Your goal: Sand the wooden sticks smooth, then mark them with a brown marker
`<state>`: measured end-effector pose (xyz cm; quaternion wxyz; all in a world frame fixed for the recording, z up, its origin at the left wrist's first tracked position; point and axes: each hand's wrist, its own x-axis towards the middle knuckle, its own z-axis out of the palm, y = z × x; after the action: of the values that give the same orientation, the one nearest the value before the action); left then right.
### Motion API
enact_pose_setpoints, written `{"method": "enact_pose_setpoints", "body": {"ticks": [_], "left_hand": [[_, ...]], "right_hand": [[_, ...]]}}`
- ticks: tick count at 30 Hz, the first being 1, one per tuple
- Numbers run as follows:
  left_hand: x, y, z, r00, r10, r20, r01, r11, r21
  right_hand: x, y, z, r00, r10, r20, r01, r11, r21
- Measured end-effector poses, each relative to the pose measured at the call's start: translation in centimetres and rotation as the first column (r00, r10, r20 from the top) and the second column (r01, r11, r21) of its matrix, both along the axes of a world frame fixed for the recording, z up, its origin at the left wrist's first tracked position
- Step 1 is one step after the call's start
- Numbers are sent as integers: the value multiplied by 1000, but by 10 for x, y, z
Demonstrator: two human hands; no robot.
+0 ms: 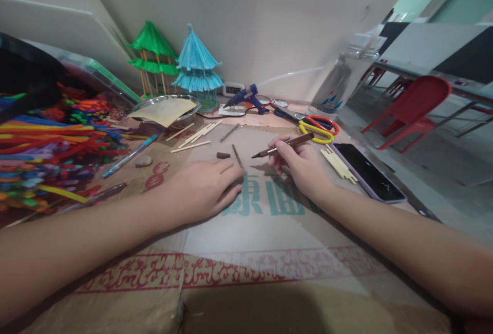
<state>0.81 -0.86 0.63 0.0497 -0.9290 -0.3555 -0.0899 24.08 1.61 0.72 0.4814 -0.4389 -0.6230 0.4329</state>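
Note:
My right hand (298,164) is closed round a brown marker pen (283,145), tip pointing left just above the cardboard (269,236). My left hand (202,188) lies flat on the cardboard with its fingers stretched out, fingertips touching the near end of a thin brown-coloured stick (238,156). The marker's brown cap (223,155) lies just left of that stick. Several plain wooden sticks (194,136) are scattered further back.
A pile of coloured pipe cleaners (50,144) fills the left. At the back stand a green (152,52) and a blue (196,64) stick pagoda, a metal bowl (169,113) and a blue glue gun (246,99). Scissors (318,126), sticks (339,163) and a phone (367,172) lie right.

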Motion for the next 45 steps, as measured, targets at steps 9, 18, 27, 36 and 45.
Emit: {"method": "enact_pose_setpoints", "body": {"ticks": [9, 18, 27, 36, 45], "left_hand": [[0, 11, -6, 986, -111, 121, 120, 990, -73], [0, 16, -10, 998, 25, 50, -27, 999, 36], [-6, 29, -9, 980, 184, 81, -192, 976, 101], [-10, 38, -11, 989, 6, 150, 1, 999, -46], [-20, 43, -7, 970, 223, 94, -229, 971, 67]], "right_hand": [[0, 0, 1, 998, -59, 7, 58, 994, 95], [1, -1, 1, 995, -94, 14, 92, 991, 96], [-1, 0, 2, 997, -65, 47, 63, 997, 35], [-1, -3, 3, 999, -28, 37, 29, 1000, -11], [0, 2, -1, 1000, 18, 25, -17, 999, -27]]}}
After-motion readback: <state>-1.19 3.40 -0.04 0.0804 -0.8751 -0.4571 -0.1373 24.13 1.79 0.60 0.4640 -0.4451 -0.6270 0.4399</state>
